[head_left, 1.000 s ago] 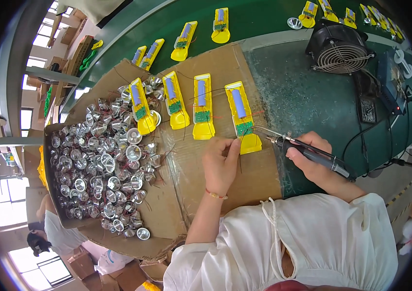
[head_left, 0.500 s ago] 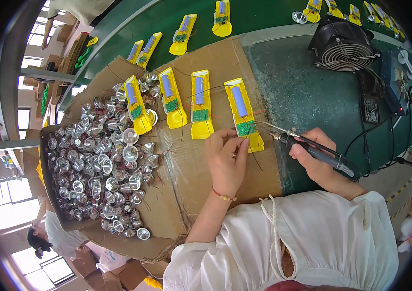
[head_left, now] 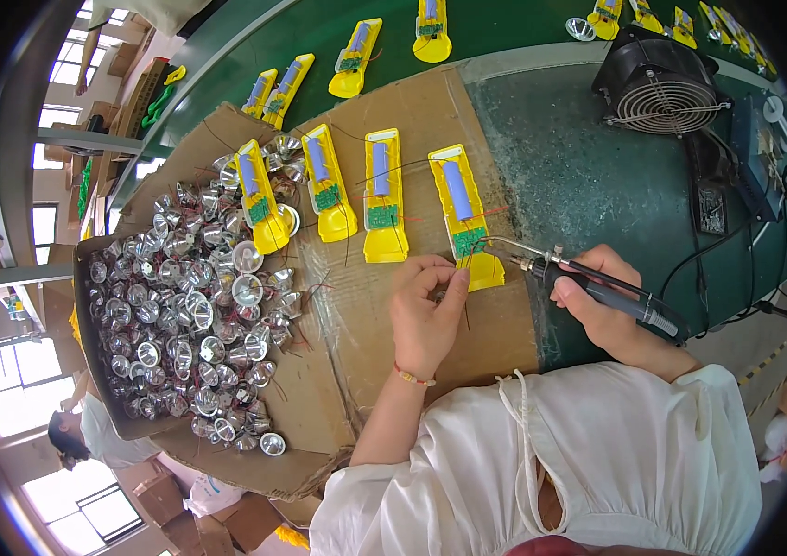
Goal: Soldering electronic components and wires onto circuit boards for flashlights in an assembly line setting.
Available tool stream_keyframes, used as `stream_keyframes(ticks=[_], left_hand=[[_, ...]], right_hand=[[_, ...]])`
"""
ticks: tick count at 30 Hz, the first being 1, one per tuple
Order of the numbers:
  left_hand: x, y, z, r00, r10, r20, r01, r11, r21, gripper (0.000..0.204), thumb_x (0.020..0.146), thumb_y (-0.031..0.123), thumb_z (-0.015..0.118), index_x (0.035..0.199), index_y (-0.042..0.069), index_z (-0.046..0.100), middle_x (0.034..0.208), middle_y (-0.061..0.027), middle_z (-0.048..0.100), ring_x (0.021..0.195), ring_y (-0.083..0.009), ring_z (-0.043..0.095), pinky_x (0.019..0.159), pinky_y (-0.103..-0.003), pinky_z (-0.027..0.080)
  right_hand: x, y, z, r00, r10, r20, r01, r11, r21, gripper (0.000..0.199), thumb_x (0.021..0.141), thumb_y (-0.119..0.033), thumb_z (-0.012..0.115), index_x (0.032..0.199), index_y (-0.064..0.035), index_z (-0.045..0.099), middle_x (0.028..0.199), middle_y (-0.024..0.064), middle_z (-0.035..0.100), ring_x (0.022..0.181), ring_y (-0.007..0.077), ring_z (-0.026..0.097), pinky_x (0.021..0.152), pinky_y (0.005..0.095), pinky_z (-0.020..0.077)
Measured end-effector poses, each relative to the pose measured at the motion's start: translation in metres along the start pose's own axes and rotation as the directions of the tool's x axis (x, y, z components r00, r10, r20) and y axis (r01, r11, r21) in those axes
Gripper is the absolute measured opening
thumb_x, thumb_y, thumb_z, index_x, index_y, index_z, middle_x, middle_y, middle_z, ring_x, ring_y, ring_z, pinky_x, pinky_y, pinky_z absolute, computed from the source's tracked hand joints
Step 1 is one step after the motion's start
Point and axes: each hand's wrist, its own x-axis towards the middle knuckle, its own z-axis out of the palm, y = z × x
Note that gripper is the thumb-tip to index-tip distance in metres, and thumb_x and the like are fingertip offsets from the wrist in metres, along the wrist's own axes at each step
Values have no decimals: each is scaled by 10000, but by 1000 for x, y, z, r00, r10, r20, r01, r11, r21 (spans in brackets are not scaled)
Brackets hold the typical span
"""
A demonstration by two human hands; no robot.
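My right hand (head_left: pixel 602 306) grips a soldering iron (head_left: pixel 630 303) with a thin curved metal tube along it. The iron's front end reaches the green circuit board (head_left: pixel 470 243) in the rightmost yellow plastic housing (head_left: pixel 484 272). A blue-violet cylindrical cell (head_left: pixel 457 191) lies in the same housing, above the board. Close by the lower end of this housing, my left hand (head_left: pixel 426 310) is closed, thumb and forefinger pinching a thin dark wire (head_left: pixel 468 315). Three similar housings (head_left: pixel 384 243) lie in a row to the left, each with a cell and board.
A cardboard box (head_left: pixel 101 371) full of silvery reflector cups (head_left: pixel 199 310) stands at the left, on the cardboard sheet (head_left: pixel 495 343). A black fan (head_left: pixel 662 88) with a wire grille sits back right beside a dark box-shaped unit (head_left: pixel 753 153) and cables. More yellow housings (head_left: pixel 356 60) lie farther back.
My left hand has shifted slightly left and down, its fingers bunched closer on the wire. The iron's curved tube end has moved slightly left over the board.
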Motion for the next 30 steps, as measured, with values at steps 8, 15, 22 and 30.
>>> stream_keyframes(ticks=[8, 15, 22, 30], left_hand=[[5, 2, -6, 981, -180, 74, 187, 976, -110, 114, 771, 83, 650, 753, -27, 625, 832, -79, 571, 705, -145, 540, 587, -253, 445], [7, -1, -6, 982, -166, 86, 175, 977, -119, 114, 771, 86, 649, 746, -23, 626, 820, -70, 569, 696, -139, 527, 595, -247, 434], [3, 0, -5, 982, -167, 87, 177, 977, -119, 121, 775, 89, 646, 740, -25, 623, 818, -72, 569, 681, -134, 528, 577, -246, 438], [11, 4, -3, 976, -206, 74, 211, 974, -76, 144, 780, 103, 648, 725, -25, 612, 796, -70, 562, 632, -129, 524, 526, -246, 424]], right_hand=[[4, 3, 2, 999, 12, 41, -11, 999, -31, 149, 804, -96, 612, 807, -1, 498, 693, 93, 597, 605, 110, 584, 546, 234, 488], [1, -3, 4, 998, 47, -36, -43, 996, 82, 128, 810, -78, 597, 830, 1, 498, 682, 100, 593, 600, 110, 573, 547, 233, 481], [-3, 0, 3, 998, 58, -39, -50, 982, 180, 128, 798, -78, 628, 847, -8, 532, 710, 67, 617, 650, 79, 583, 545, 209, 466], [6, 8, 10, 999, 29, -18, -26, 991, 128, 127, 803, -63, 605, 841, 7, 507, 708, 95, 593, 622, 117, 586, 553, 242, 498]])
